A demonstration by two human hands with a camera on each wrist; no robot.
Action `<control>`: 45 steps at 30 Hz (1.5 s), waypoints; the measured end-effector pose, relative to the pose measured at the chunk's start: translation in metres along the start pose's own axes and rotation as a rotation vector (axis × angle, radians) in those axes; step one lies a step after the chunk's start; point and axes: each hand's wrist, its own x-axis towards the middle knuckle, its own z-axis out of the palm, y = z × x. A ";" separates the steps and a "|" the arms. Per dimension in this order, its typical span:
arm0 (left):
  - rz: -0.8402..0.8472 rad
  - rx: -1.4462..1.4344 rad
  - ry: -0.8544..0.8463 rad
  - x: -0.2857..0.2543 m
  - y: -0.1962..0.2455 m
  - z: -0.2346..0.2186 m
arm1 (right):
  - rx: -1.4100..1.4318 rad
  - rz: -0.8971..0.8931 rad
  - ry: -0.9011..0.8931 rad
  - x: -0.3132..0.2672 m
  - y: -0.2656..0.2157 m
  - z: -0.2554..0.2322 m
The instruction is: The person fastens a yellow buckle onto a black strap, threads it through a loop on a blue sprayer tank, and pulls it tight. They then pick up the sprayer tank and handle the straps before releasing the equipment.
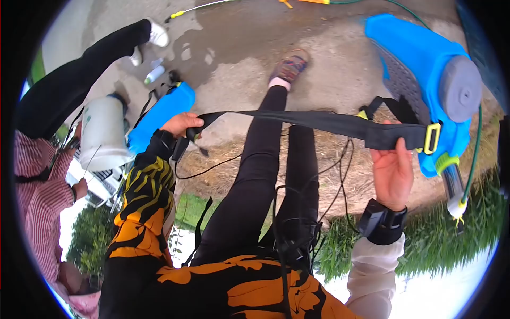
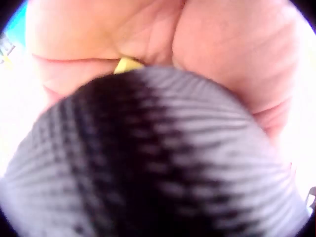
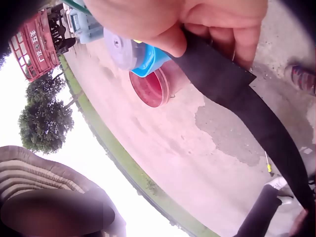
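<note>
A wide black strap stretches between both hands in the head view. Its left end is gripped by my left hand, where the strap folds and hangs down. My right hand pinches the padded part between thumb and fingers, beside a yellow buckle. The blue backpack tank with a grey round lid stands at the right. In the right wrist view, my right hand holds the strap. Black webbing fills the left wrist view close up, against the palm, with a bit of yellow showing.
At the left a person in a striped top stands near a white bucket and another blue tank. A red bucket and a red vehicle show in the right wrist view. Thin black cords hang near the legs.
</note>
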 end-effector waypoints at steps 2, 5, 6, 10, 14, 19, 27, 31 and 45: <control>0.005 -0.069 0.022 -0.005 0.002 -0.016 | -0.031 -0.016 0.016 0.005 0.002 0.002; 0.094 -0.147 0.012 0.008 -0.004 -0.037 | -0.062 -0.004 0.056 0.011 0.002 -0.004; 0.102 -0.129 0.053 0.014 -0.001 -0.043 | -0.057 0.006 0.039 0.013 0.001 -0.007; 0.175 -0.057 0.167 0.031 0.018 -0.042 | -0.186 0.099 0.202 0.021 0.004 -0.020; 0.291 0.146 0.207 0.033 0.047 -0.012 | -0.350 0.303 0.294 0.019 0.004 -0.012; 0.306 0.529 0.325 0.038 0.030 -0.025 | -0.616 0.367 0.054 0.028 0.027 0.028; 0.549 0.541 0.092 -0.002 0.071 0.059 | -1.185 -0.131 -0.514 0.057 0.080 0.088; 1.114 0.819 -0.153 -0.029 0.136 0.129 | -1.440 -0.350 -0.710 0.065 0.095 0.091; 0.926 -0.200 -0.202 0.027 0.143 0.230 | -1.533 -0.405 -0.290 0.086 0.071 0.073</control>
